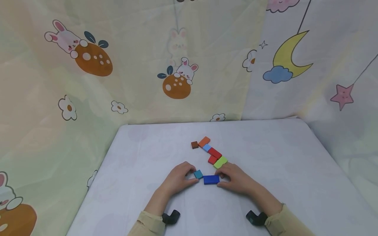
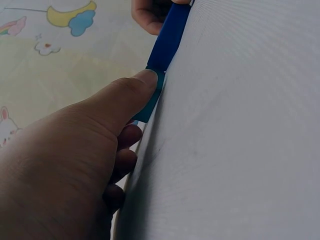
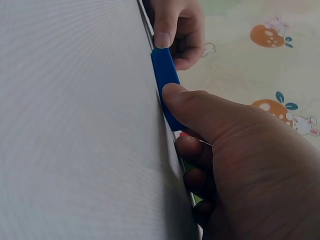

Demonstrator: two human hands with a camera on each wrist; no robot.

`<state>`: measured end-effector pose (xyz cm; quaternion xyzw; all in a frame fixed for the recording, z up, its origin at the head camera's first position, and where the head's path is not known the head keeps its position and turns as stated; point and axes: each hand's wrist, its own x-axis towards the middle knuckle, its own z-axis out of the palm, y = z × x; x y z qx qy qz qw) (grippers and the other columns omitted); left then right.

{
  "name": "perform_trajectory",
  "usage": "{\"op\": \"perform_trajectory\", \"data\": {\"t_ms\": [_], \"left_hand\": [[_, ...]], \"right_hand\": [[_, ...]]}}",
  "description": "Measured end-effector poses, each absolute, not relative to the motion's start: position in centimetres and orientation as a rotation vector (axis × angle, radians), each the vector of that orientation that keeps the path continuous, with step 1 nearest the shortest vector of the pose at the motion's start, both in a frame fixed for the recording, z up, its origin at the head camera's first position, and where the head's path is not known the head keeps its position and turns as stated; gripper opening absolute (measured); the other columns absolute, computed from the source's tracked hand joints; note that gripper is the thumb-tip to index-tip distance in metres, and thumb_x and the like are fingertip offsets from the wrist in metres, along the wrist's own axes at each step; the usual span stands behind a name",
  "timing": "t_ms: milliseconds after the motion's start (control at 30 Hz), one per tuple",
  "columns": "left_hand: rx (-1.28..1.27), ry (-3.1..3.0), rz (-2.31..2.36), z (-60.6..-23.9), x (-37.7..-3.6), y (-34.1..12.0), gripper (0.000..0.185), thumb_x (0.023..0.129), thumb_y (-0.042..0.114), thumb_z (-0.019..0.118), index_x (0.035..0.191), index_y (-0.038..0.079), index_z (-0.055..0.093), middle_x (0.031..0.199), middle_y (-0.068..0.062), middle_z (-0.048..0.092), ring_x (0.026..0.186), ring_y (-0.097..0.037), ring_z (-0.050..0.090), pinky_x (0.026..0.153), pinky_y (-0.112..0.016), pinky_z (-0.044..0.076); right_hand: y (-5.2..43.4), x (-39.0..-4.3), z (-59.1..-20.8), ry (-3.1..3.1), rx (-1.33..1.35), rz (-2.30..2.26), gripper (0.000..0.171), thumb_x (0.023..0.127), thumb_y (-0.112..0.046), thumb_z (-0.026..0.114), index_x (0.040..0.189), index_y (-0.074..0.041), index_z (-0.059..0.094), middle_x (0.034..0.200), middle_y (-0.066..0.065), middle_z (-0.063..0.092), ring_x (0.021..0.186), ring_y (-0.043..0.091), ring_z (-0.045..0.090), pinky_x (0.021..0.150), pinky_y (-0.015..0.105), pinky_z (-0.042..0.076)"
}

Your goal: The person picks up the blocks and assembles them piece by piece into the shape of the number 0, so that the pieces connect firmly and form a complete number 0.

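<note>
Between thumb and fingers, my left hand [image 1: 178,178] pinches a small teal block [image 1: 198,174] on the table. My right hand [image 1: 237,179] holds the right end of a longer blue block [image 1: 211,180]. The teal block's corner meets the blue block's left end, and the left wrist view shows the teal block [image 2: 150,106] against the blue block [image 2: 169,42]. In the right wrist view, my right thumb presses the near face of the blue block [image 3: 164,65]. A lime green block [image 1: 220,162] lies just beyond my right fingertips.
Behind the hands runs a slanting row: a short red block [image 1: 212,160], a longer red block [image 1: 215,153], a light blue block [image 1: 206,148] and an orange block [image 1: 204,141]. A brown block [image 1: 194,145] lies left of the orange one. A white cloth covers the table [image 1: 141,147].
</note>
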<state>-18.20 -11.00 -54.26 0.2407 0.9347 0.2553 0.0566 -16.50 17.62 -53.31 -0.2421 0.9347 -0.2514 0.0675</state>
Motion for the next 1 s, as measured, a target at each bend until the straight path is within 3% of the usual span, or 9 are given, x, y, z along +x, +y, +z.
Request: {"op": "perform_trajectory", "data": {"t_ms": [233,367,567,1000], "left_hand": [[0.723,2.837,0.775,-54.2,-18.2,-11.0,0.038,0.087,0.054,0.07,0.117,0.032,0.063,0.106,0.016,0.06,0.098,-0.003,0.055,0.092,-0.03,0.052],[0.722,2.837,0.766,-54.2,-18.1,-11.0,0.038,0.087,0.054,0.069,0.117,0.032,0.062,0.106,0.016,0.06,0.098,-0.003,0.055,0.091,-0.029,0.052],[0.731,2.841,0.762,-54.2,-18.1,-11.0,0.038,0.087,0.053,0.07,0.117,0.031,0.062,0.107,0.016,0.06,0.099,-0.003,0.055,0.092,-0.029,0.052],[0.759,2.842,0.782,-54.1,-18.0,-11.0,0.037,0.087,0.052,0.07,0.117,0.03,0.062,0.106,0.015,0.06,0.098,-0.004,0.055,0.091,-0.03,0.052]], "right_hand": [[17.7,-16.6,-53.0,2.79,-0.749,-0.773,0.036,0.081,-0.05,0.076,0.111,-0.032,0.065,0.09,-0.02,0.052,0.092,0.001,0.047,0.082,0.029,0.048],[17.9,-16.7,-53.0,2.764,-0.75,-0.821,0.035,0.086,-0.052,0.07,0.115,-0.033,0.065,0.09,-0.019,0.053,0.093,0.002,0.047,0.083,0.03,0.047],[18.0,-16.8,-53.3,2.748,-0.678,-0.905,0.027,0.094,-0.046,0.063,0.117,-0.032,0.065,0.098,-0.019,0.057,0.099,0.004,0.05,0.086,0.033,0.05],[17.9,-17.8,-53.3,2.804,-0.46,-0.906,0.017,0.093,-0.034,0.067,0.11,-0.036,0.067,0.1,-0.017,0.059,0.097,0.005,0.053,0.087,0.032,0.051]]}}
